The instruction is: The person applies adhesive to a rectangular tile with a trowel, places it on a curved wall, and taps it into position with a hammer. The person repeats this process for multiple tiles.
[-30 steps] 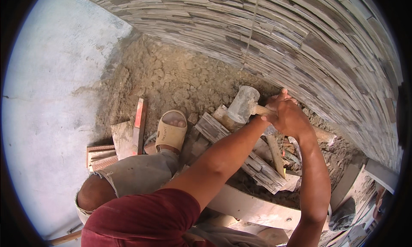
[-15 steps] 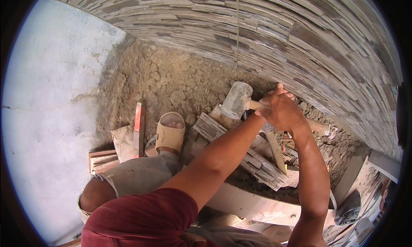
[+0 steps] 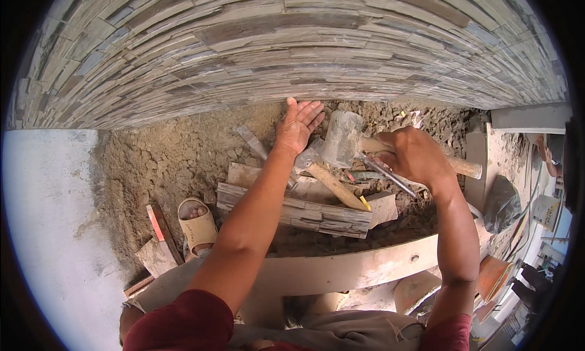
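Note:
My left hand (image 3: 297, 129) is open, palm partly up. Its fingertips rest at the bottom edge of the stone-clad wall (image 3: 292, 64). In my right hand (image 3: 415, 156) is the wooden handle of a mallet (image 3: 341, 139); its grey block head points left, and the handle end sticks out to the right. A second hammer (image 3: 335, 186) with a wooden handle lies just below the mallet head. Beside my right hand a thin metal rod (image 3: 393, 177) slants over the rubble. A flat metal bar (image 3: 252, 142) lies left of my left forearm.
A stone-faced strip (image 3: 295, 212) lies on the dirt before me. A curved pale board (image 3: 353, 267) runs across nearer. A red-marked bar (image 3: 156, 224) and my sandalled foot (image 3: 197, 226) are at left. Another person's hand (image 3: 551, 162) shows at far right.
My view has shifted right. My hands, close together before, are now apart: the left is spread at the wall base, and the right still holds the mallet.

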Available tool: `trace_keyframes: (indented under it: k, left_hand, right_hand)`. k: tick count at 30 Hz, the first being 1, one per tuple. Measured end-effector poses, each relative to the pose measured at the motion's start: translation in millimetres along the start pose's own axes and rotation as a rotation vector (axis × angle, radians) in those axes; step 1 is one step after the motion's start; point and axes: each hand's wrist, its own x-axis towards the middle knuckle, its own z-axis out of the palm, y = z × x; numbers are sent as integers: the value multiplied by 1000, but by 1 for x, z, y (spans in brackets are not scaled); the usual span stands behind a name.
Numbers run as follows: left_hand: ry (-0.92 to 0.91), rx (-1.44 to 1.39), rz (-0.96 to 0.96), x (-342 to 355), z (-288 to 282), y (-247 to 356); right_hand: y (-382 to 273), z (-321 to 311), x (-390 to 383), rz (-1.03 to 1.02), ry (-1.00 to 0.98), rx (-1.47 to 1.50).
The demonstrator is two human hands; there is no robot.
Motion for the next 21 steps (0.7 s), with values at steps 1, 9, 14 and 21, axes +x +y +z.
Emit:
trace_keyframes:
  k: [1,9,14,21]
  left_hand:
    - [-11,12,-1,-1,0,2]
    - [-24,-19,-11,0,-1,2]
    - [-23,-25,-12,0,-1,0]
    - [-6,-3,-3,-1,1,2]
  right_hand:
    - [8,1,0,15,-83,-53]
    - [21,30,13,60,-117,-40]
    - [43,11,22,37,-189,-10]
    - [54,14,3,65,-151,-49]
